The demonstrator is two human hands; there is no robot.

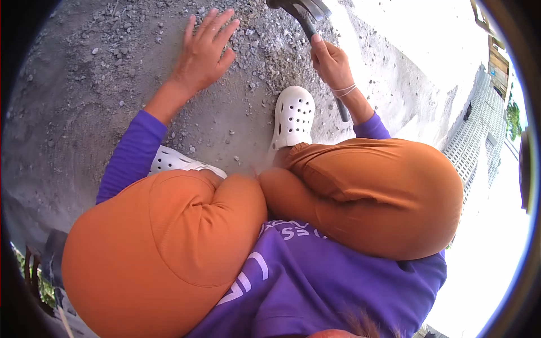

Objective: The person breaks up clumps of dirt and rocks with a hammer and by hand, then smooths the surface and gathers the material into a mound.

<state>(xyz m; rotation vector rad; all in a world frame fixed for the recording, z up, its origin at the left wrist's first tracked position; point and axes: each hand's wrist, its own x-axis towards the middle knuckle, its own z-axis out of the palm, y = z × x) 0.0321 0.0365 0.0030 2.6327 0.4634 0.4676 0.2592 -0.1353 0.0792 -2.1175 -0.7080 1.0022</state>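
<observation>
In the head view, my right hand (333, 65) is wrapped round the dark handle of a claw hammer (306, 23). The hammer's head is at the top edge, partly out of the picture, and the handle's butt sticks out below my wrist. My left hand (204, 53) holds nothing; its fingers are spread over the ground strewn with broken stone (141, 39). Between the two hands lies a heap of small grey stone chips (279, 48).
I squat with orange-trousered knees wide apart. A white clog (295, 115) is on one foot close to the chips, and another white clog (174, 160) is by my left knee. Pale, sunlit concrete (389, 67) runs along the right, with perforated blocks (476, 124) beyond it.
</observation>
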